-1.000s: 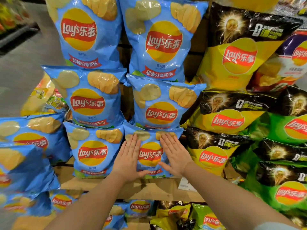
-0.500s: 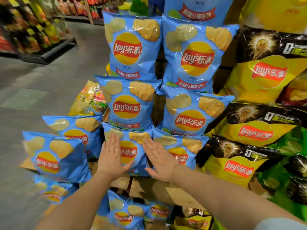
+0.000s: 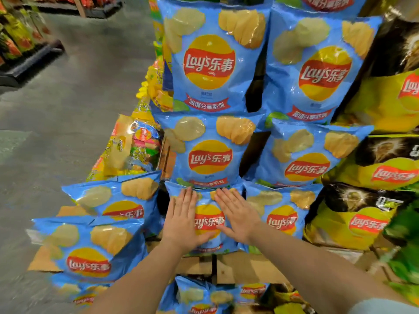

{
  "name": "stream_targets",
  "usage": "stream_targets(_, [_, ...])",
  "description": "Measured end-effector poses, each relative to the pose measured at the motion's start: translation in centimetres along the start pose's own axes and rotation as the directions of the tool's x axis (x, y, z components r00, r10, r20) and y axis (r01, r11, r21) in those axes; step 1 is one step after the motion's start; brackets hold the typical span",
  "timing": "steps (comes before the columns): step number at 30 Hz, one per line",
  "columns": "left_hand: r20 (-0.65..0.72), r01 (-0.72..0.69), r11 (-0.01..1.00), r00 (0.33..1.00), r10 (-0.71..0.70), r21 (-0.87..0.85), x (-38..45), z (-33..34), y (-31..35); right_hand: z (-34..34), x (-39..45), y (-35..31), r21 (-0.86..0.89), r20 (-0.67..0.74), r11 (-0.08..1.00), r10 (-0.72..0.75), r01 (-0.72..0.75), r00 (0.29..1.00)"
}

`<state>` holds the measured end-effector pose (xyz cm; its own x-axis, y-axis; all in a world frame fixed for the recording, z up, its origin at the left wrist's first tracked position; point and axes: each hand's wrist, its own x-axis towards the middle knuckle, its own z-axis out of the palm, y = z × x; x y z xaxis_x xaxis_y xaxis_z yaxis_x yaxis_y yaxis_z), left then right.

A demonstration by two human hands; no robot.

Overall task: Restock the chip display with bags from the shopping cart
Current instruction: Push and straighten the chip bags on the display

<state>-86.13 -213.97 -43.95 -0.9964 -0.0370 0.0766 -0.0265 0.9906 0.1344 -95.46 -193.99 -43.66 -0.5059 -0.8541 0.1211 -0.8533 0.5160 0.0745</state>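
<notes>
The bag [image 3: 209, 219] I'm working is blue, glossy, with a red and yellow logo and printed chips, standing upright on the shelf [image 3: 247, 267] edge, directly below another blue bag [image 3: 209, 150]. My left hand [image 3: 182, 219] and right hand [image 3: 238, 217] both lie flat against its front, fingers straight and together pointing up, thumbs angled inward beneath the logo, gripping nothing.

Left hand [image 3: 181, 223] and right hand [image 3: 238, 217] press flat against a blue chip bag [image 3: 209, 219].
</notes>
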Motion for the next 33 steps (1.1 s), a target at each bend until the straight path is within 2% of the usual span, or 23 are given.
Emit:
stream_targets(8, [-0.143, -0.087, 0.996, 0.986, 0.082, -0.027, -0.5, 0.1, -0.1, -0.9, -0.5, -0.6, -0.098, -0.059, 0.995, -0.005, -0.001, 0.998])
stream_targets(12, [-0.307, -0.201, 0.98, 0.932, 0.192, 0.005, 0.6, -2.8, 1.5, -4.2, -0.4, 0.6, -0.049, -0.172, 0.991, -0.135, 0.128, 0.976])
stream_targets(14, [-0.366, -0.214, 0.976, 0.906, 0.213, 0.04, 2.1, -4.9, 1.7, -6.7, 0.9, 1.8, -0.047, -0.236, 0.989, -0.148, 0.14, 0.961])
stream_targets(17, [-0.451, -0.214, 0.975, 0.866, 0.217, 0.058, 5.4, -8.1, 0.7, -10.6, 3.4, 3.5, -0.107, -0.267, 0.993, -0.079, 0.052, 0.96])
stream_targets(19, [-0.462, -0.179, 0.98, 0.864, 0.198, 0.086, 7.9, -10.4, -0.4, -12.7, 5.2, 4.1, -0.129, -0.278, 0.991, -0.015, -0.022, 0.961])
stream_targets(23, [-0.353, -0.13, 0.962, 0.911, 0.212, 0.242, 10.9, -13.1, -2.3, -15.0, 8.0, 4.3, -0.146, -0.254, 0.973, 0.137, -0.178, 0.958])
stream_targets(26, [-0.362, -0.135, 0.957, 0.905, 0.225, 0.258, 11.2, -12.8, -2.8, -14.9, 8.4, 3.9, -0.175, -0.214, 0.96, 0.18, -0.219, 0.96])
stream_targets(29, [-0.471, -0.182, 0.961, 0.843, 0.262, 0.208, 11.0, -12.5, -2.4, -15.0, 8.0, 4.0, -0.203, -0.245, 0.951, 0.181, -0.233, 0.952])
stream_targets(33, [-0.551, -0.355, 0.915, 0.732, 0.399, 0.191, 10.6, -12.5, 0.6, -16.0, 4.7, 5.0, -0.169, -0.379, 0.956, 0.162, -0.241, 0.911])
